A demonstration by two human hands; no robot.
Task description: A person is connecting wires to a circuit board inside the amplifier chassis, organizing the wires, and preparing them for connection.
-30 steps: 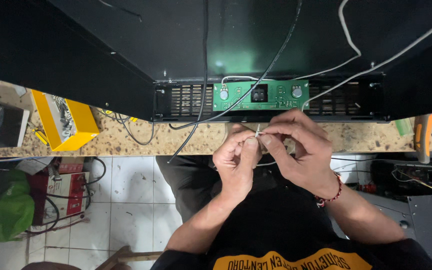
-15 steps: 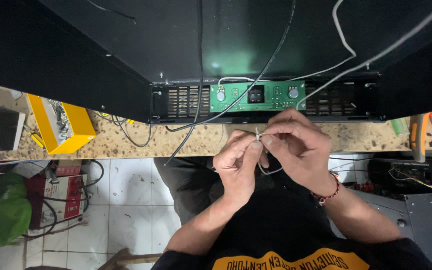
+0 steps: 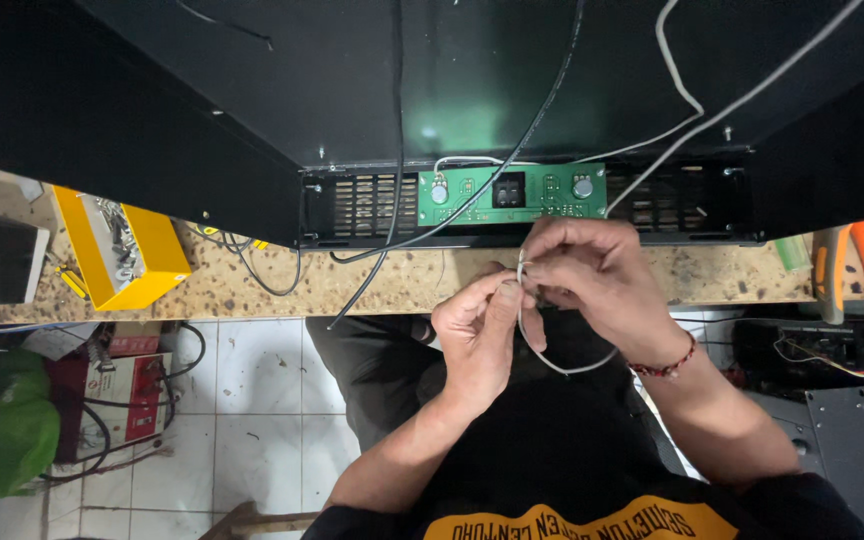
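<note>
Two big things fill the scene: a black case (image 3: 472, 90) lying across the far side of the counter (image 3: 392, 285), its open edge facing the person, and the speckled counter itself running left to right under it. In that open edge sits a green board (image 3: 512, 193), long axis along the counter edge, straight ahead of the hands and just beyond them. A black cable (image 3: 512, 150) and a white cable (image 3: 712, 105) run over the case toward the board.

Off to the left stands a yellow box (image 3: 132, 250) of small parts, well apart from the work. At the far right lie orange pliers (image 3: 857, 265), nearer the right hand than the left but out of easy reach.

Both hands meet just over the near edge of the counter, fingertips together. The left hand (image 3: 477, 335) is closed in a pinch on a thin white wire (image 3: 562, 366); the right hand (image 3: 597, 275) is curled over the same spot, fingers closed on the wire's upper end. From the pinch the wire drops in a loop toward the person's lap and rises again under the right hand, so its working end points up and away, toward the board. The right hand is the nearer one to the board, almost touching the case's edge.
</note>
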